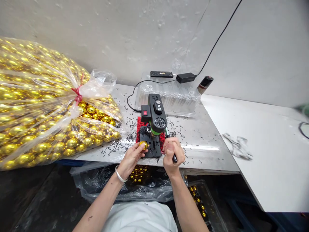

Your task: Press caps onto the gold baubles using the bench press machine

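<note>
Between the fingertips of my left hand (133, 157) is a shiny gold ball (144, 145), held over the front left of a black metal base plate (154, 149). My right hand (173, 154) is wrapped round the black grip of a lever handle (174, 158) at the right side of a small bench drill press (156, 114). The machine has a black and green head, round vents and a red switch (145, 112). Its tip, above the plate, is mostly hidden beneath the head. A red mat (139, 124) covered in black shavings lies under the base.
Large clear bags of gold balls (36, 106) fill the left side. Behind the machine are plastic trays (169, 96), a remote (161, 74), a power adapter (185, 77) and a dark can (205, 84). Gloves (238, 146) lie right. Below sits a plastic-lined container (96, 183).
</note>
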Motion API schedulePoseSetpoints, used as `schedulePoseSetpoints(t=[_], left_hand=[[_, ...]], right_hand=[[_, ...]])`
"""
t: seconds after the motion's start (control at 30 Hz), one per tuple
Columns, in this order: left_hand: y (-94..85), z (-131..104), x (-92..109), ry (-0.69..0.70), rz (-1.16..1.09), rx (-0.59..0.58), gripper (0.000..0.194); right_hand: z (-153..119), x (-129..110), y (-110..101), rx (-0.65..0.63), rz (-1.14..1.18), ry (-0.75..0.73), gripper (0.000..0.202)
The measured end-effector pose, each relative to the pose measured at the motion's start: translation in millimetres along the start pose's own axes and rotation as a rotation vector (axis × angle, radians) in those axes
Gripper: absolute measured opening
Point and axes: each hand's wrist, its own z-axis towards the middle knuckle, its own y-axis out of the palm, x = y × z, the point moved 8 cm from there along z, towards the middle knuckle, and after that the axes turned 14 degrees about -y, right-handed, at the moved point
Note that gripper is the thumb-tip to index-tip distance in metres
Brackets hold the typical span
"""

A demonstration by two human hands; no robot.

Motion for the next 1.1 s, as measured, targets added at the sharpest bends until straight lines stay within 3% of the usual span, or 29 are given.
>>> schedulePoseSetpoints(t=[0.13,0.27,0.33,0.53,0.8,1.1], left_hand=[[4.3,19,11,0.142,0.273,0.124,0.054],[5.2,17,26,0.37,0.662,0.316,0.042],[9.9,15,30,0.46,0.785,0.358,0.037],[22.2,11,36,0.59,1.015,0.398,0.032],[27.2,12,37,0.679,1.159,0.307,0.028],[26.1,23,31,0.762,1.128,0.343,0.033]], right_hand=[[0,0,0,-0.02,0.001,0.008,0.032],[-1,0,1,-0.03,-0.001,0.006,0.031],[-1,0,0,-0.029,-0.004,-0.002,0.03],[-2,0,0,-0.028,-0.005,-0.002,0.03],[-9,3,-1,-0.025,0.006,-0.021,0.03],[-16,6,-1,-0.045,0.007,-0.019,0.028]])
